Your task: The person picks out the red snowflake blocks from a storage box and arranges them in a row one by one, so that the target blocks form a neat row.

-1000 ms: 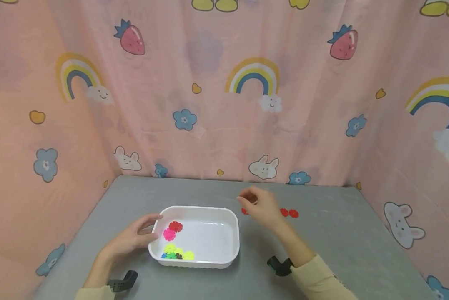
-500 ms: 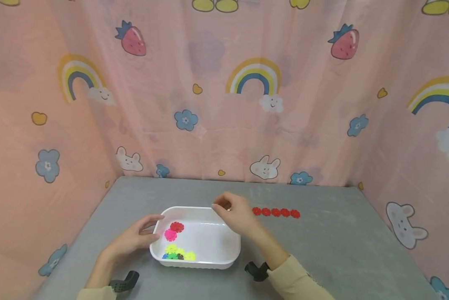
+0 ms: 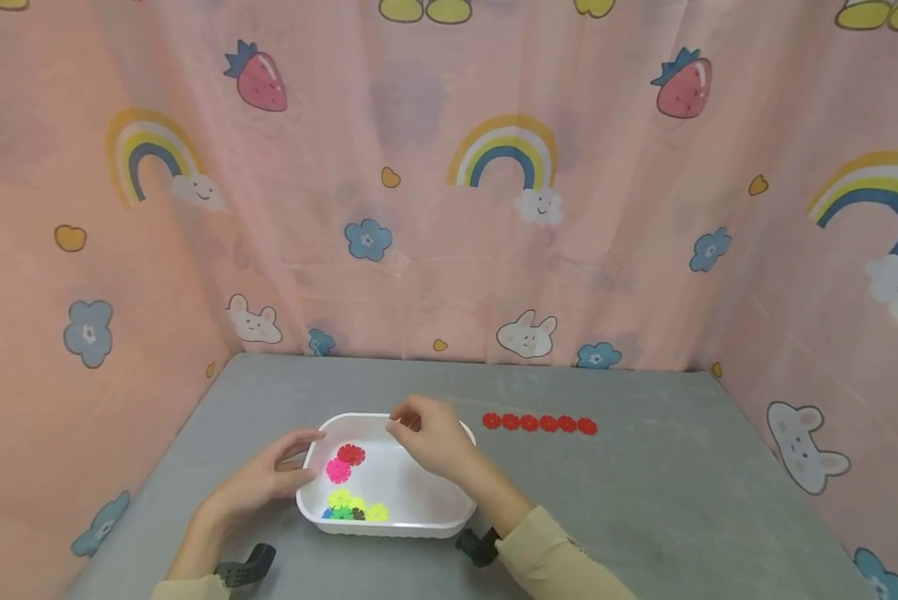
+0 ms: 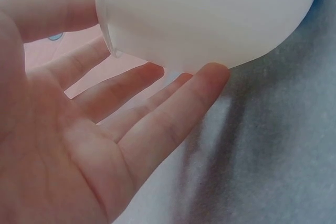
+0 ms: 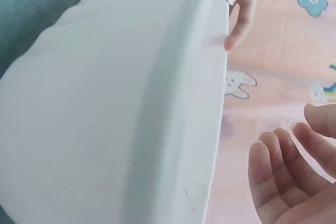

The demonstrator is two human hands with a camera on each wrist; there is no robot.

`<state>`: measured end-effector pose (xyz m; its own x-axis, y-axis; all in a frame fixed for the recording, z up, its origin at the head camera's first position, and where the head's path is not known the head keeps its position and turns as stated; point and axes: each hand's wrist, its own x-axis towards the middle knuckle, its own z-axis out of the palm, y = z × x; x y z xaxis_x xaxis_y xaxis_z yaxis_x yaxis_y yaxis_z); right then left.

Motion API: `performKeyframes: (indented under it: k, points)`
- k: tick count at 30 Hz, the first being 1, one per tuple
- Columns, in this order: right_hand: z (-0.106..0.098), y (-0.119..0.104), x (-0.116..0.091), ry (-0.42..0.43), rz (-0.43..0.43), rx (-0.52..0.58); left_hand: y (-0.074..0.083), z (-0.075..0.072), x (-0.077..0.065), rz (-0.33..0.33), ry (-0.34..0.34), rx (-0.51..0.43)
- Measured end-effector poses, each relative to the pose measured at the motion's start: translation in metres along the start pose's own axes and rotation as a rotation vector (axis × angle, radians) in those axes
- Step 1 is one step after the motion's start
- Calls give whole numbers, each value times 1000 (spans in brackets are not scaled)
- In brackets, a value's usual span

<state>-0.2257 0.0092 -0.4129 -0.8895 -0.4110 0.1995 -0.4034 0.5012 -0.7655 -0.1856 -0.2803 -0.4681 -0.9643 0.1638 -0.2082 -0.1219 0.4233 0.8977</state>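
Note:
A white plastic tray (image 3: 388, 530) stands on the grey table with its left end beside my left hand (image 3: 264, 479). In the left wrist view that hand's fingers (image 4: 157, 124) are nearly straight, their tips against the tray's outer wall. Over the tray's far right part hovers my right hand (image 3: 433, 437), fingers loosely bent with nothing between them in the right wrist view. Inside the tray lie a red snowflake disc (image 3: 351, 454), a pink disc (image 3: 338, 471), and yellow discs (image 3: 377, 512) clustered with green, blue and dark ones.
Several red discs (image 3: 529, 423) form a straight row on the table (image 3: 644, 483), right of and behind the tray. A pink patterned curtain (image 3: 433, 275) encloses the back and sides. Dark wrist devices (image 3: 248, 567) sit at both wrists.
My right hand has moved left from the red row to above the tray, uncovering the whole row. The left hand has stayed at the tray's left end.

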Motion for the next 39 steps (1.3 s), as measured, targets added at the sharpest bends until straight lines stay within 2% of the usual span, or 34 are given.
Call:
performKeyframes:
  k: [5,14,24,35,39]
  points:
    - [13,-2,3,-32,37,-4,1,1,-1,-3,2,0]
    - [38,-4,16,-118,49,-34,1,0,0,-9,5,19]
    - [62,-2,27,-208,37,-113,-1,-3,3,33,-33,-37]
    - [79,1,33,-244,81,-163,-1,-3,3,18,-18,-10]
    - [84,3,34,-252,108,-141,0,-3,3,17,-17,-18]
